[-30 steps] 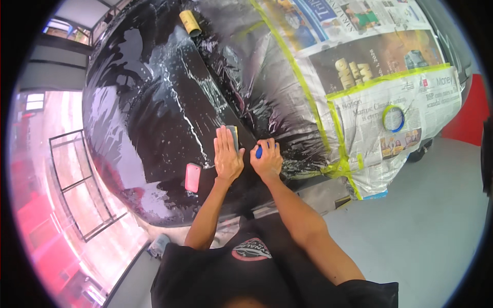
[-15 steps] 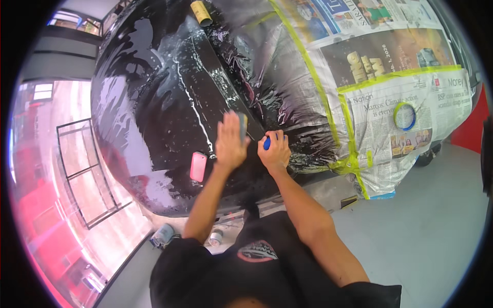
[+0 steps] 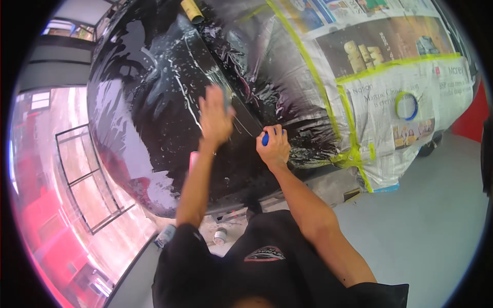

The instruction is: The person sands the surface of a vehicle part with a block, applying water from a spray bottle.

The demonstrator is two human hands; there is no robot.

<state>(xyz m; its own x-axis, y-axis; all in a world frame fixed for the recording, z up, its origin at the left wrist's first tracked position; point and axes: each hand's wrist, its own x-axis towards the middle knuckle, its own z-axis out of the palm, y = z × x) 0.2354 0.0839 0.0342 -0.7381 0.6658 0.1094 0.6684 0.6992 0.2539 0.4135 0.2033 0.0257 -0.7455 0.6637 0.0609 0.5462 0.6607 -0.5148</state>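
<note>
My left hand (image 3: 215, 115) lies with long, nearly straight fingers over a wet black car body panel (image 3: 169, 136). A thin grey pad (image 3: 226, 97) shows along its fingers, held between them and the thumb; motion blurs it. To its right my right hand (image 3: 275, 147) is closed around a blue rounded object (image 3: 265, 138), mostly hidden by the fingers. White watery streaks (image 3: 189, 100) run down the panel. My left forearm hides most of a pink rounded slab (image 3: 193, 161). A yellow tube-shaped roll (image 3: 192, 11) rests farther up the panel.
Newspaper (image 3: 411, 92) and plastic sheeting cover the car's right part, edged with yellow-green tape (image 3: 354, 138). A tape roll (image 3: 406, 106) lies on the paper. Cans (image 3: 220, 236) stand on the floor below the panel. A black metal frame (image 3: 84, 177) stands at left.
My left hand and the grey pad have slid up and left along the panel. Its forearm now covers most of the pink slab. My right hand has barely moved.
</note>
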